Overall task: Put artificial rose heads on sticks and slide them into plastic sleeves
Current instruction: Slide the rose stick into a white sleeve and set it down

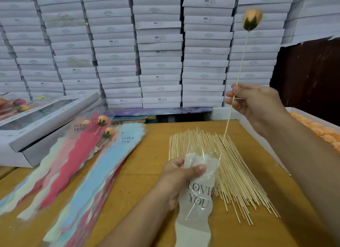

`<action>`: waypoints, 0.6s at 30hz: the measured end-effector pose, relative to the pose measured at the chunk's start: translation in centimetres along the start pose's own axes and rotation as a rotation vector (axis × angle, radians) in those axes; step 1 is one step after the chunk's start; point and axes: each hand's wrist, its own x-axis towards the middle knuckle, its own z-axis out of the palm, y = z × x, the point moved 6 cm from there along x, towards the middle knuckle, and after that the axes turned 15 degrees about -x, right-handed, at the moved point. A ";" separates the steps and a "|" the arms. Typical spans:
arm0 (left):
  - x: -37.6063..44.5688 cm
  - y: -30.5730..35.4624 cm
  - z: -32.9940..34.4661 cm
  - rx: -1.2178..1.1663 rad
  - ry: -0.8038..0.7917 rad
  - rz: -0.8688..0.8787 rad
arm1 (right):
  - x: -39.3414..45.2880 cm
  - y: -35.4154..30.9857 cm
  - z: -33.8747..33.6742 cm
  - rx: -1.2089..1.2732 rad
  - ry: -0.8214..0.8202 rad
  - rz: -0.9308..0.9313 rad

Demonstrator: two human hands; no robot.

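My right hand [257, 103] pinches a thin wooden stick [241, 62] held upright, with an orange rose head [252, 19] on its top end. The stick's lower tip hangs just above a pile of bare sticks [231, 171] on the wooden table [143, 165]. My left hand [180, 175] grips the open mouth of a white and clear plastic sleeve [197, 206] printed "LOVE YOU", lying below and left of the stick's tip.
Stacks of pink, red, blue and pale sleeves [77, 169] fan over the table's left, with three finished sleeved roses [103, 125] on top. A windowed white box [42, 121] lies at left, a tray of orange rose heads [320, 130] at right. White boxes [158, 50] wall the back.
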 end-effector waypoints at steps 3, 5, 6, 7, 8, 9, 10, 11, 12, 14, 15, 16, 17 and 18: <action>0.0 0.1 0.0 -0.009 -0.005 -0.001 | 0.4 -0.4 0.8 -0.019 0.015 -0.015; 0.0 0.1 0.0 -0.016 -0.011 -0.006 | 0.2 0.1 1.2 -0.048 0.008 -0.012; 0.0 0.1 0.0 -0.018 -0.011 -0.008 | 0.1 0.5 1.4 -0.063 0.004 -0.011; 0.0 0.1 0.0 -0.017 -0.011 -0.009 | -0.1 0.9 1.5 -0.075 0.000 -0.009; 0.0 0.1 0.0 -0.015 -0.013 -0.012 | -0.3 1.3 1.7 -0.082 -0.002 -0.007; 0.0 0.0 0.0 -0.012 -0.015 -0.015 | -0.4 1.6 1.8 -0.082 -0.006 -0.003; 0.0 0.0 -0.1 -0.009 -0.014 -0.018 | -0.6 2.0 1.9 -0.077 -0.011 0.004; 0.0 0.0 -0.1 -0.004 -0.011 -0.020 | -0.7 2.3 2.0 -0.071 -0.018 0.014; 0.1 0.0 -0.1 -0.001 -0.010 -0.022 | -0.9 2.6 2.1 -0.064 -0.026 0.025; 0.0 0.1 -0.1 0.007 -0.009 -0.026 | -1.1 3.1 2.4 -0.048 -0.048 0.047; 0.0 0.1 -0.1 0.010 -0.008 -0.026 | -1.2 3.3 2.6 -0.044 -0.063 0.055; 0.0 0.1 -0.1 0.013 -0.005 -0.026 | -1.3 3.5 2.8 -0.043 -0.078 0.063; 0.0 0.1 -0.1 0.015 -0.004 -0.027 | -1.4 3.8 3.0 -0.044 -0.090 0.069; 0.0 0.1 -0.1 0.014 -0.002 -0.029 | -1.5 4.0 3.3 -0.047 -0.101 0.075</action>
